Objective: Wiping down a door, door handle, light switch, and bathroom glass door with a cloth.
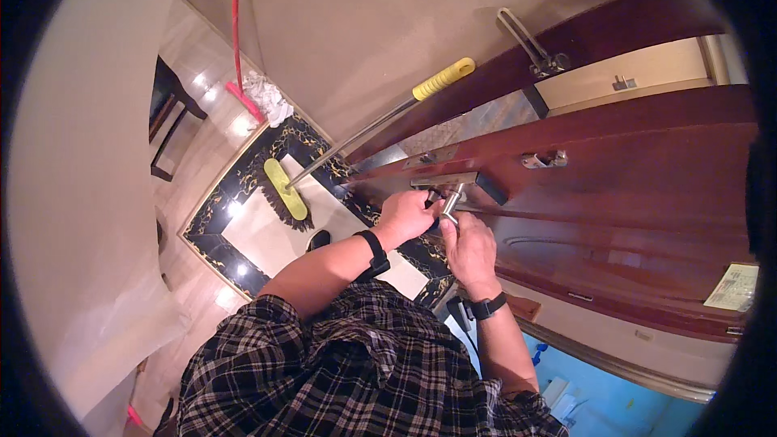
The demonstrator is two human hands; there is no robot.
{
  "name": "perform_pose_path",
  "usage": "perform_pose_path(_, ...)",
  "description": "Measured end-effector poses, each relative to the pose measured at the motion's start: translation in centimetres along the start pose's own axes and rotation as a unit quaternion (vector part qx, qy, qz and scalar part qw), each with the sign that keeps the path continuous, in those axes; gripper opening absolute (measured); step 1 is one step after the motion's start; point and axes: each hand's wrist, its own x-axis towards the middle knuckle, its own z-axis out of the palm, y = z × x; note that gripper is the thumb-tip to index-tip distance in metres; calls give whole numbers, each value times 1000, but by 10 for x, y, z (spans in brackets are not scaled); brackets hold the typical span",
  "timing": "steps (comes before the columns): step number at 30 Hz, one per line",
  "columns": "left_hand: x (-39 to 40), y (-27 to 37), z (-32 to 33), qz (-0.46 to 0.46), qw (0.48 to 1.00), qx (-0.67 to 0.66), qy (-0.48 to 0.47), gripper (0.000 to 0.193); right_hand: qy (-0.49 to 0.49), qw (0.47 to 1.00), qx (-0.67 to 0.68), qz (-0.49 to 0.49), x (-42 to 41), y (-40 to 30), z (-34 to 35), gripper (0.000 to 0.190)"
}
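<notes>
A dark red-brown door [637, 176] stands ajar in front of me. On it, a brushed-metal lever handle [452, 201] sticks out from a long back plate [443, 179]. My right hand [473, 250] is closed around the free end of the lever, thumb against the metal. Just left of the lever, my left hand [408, 216] has its fingers bent beside a small dark part near the plate. Those fingertips are partly hidden, so whether they hold that part cannot be made out. Each wrist wears a black band.
A broom with a yellow-green head [285, 189] leans against the wall [364, 24] by the door frame. Behind it, a red broom [246, 102] rests by crumpled white paper [267, 99]. A metal swing-bar door guard [525, 36] juts from the frame. A dark chair [173, 109] stands left.
</notes>
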Motion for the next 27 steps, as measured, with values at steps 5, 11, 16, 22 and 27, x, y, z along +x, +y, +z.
perform_pose_path(5,-3,13,-3,9,999,22,44,44,10,1000,3,-4,4,1,0,34)
perform_pose_path(11,5,12,-5,111,985,98,88,33,7,1000,-5,16,11,-1,-3,38)
perform_pose_path(16,7,7,-9,145,979,107,95,29,21,999,-35,23,16,-10,-6,40)
perform_pose_path(22,4,8,-16,113,986,107,55,39,50,996,60,49,16,5,24,41)
perform_pose_path(27,5,5,-15,127,985,80,81,46,67,995,65,39,13,5,29,41)
